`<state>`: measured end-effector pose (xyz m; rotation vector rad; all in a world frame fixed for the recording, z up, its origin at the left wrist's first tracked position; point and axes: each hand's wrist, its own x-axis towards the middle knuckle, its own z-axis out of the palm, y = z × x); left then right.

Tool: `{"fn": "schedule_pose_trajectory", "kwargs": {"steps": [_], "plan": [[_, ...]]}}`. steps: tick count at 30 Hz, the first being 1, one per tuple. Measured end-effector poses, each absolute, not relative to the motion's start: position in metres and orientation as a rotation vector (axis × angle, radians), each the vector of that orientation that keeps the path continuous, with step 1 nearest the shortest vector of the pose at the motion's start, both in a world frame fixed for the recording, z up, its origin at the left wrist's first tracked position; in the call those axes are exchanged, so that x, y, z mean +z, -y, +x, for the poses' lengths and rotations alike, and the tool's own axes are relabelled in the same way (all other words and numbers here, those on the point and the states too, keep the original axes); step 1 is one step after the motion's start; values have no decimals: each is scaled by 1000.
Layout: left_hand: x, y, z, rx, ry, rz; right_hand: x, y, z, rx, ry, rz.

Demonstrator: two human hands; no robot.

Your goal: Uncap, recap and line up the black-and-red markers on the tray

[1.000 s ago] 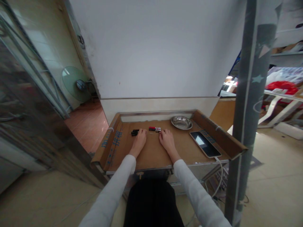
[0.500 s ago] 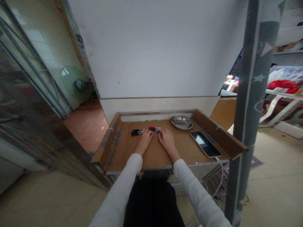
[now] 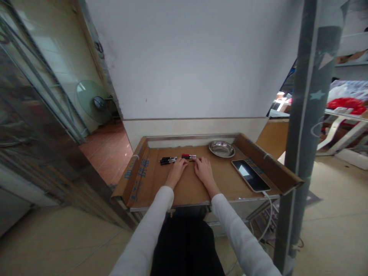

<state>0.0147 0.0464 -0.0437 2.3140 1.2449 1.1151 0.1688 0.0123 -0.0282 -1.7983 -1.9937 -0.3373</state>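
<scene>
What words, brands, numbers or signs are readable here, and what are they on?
No words or numbers can be read.
Blue characters on the cardboard's left side: too blurred.
Blue marks on the cardboard beside the phone: too blurred.
Pens: any markings too small.
Grey post: a pale star and a triangle, shapes only.

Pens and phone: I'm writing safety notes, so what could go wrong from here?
The cable hangs past the near side of the table; a snag could drag the phone off. The black pens lie close by the left hand, so a nudge might roll them apart.
</scene>
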Motion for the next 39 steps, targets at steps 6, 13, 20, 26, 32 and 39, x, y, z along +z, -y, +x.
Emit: {"fn": "schedule_pose_trajectory", "kwargs": {"steps": [6,13,20,26,32,39], "plan": [[-46,-49,14,1122,-1245,2287,-27,-12,170,-216,1999,-1786],[-47,-50,15,1108,-1221,2277,-30,-15,173,-131,2086,-1612],[-44,-48,16,1088,-1152,2292,-28,-13,173,-127,2061,-1598],[-44,-48,17,1085,-1159,2296,-27,-11,173,-138,2070,-1611],[-42,-46,15,1087,-1167,2266,-29,-11,173,-157,2066,-1600],[-36,-39,17,1068,-1121,2337,-34,-14,174,-166,2091,-1550]]}}
